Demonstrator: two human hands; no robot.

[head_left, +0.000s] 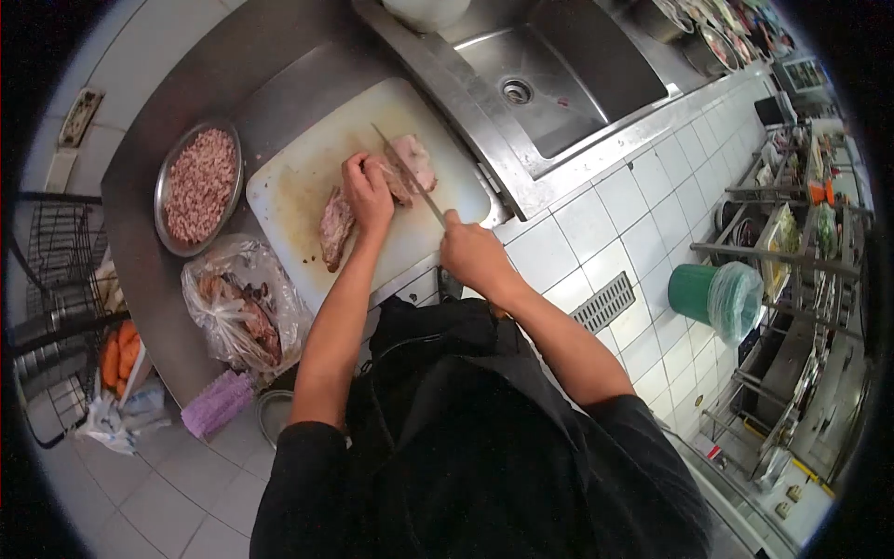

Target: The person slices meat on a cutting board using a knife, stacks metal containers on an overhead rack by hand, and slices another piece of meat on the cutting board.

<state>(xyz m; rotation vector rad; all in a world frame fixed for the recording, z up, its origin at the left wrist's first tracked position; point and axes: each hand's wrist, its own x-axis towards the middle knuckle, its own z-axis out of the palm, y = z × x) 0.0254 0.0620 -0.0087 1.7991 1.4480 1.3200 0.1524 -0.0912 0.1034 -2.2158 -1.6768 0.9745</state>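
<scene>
A long knife (410, 177) is gripped by its handle in my right hand (475, 253), its blade lying across a piece of meat (415, 162) on the white cutting board (298, 168). With bent fingers, my left hand (369, 194) presses on the meat just left of the blade. Another darker piece of meat (335, 228) lies on the board left of my left wrist. A metal bowl of chopped meat (198, 186) stands beyond the board's left edge, and a clear plastic bag with meat (247, 312) lies below it.
A steel sink (559, 79) is beyond the board, with a white container (426, 11) beside it. Near my left arm is a purple textured item (218, 402). Carrots (119, 354) sit at the far left. A green bin (694, 293) and metal shelves (782, 261) stand at the right.
</scene>
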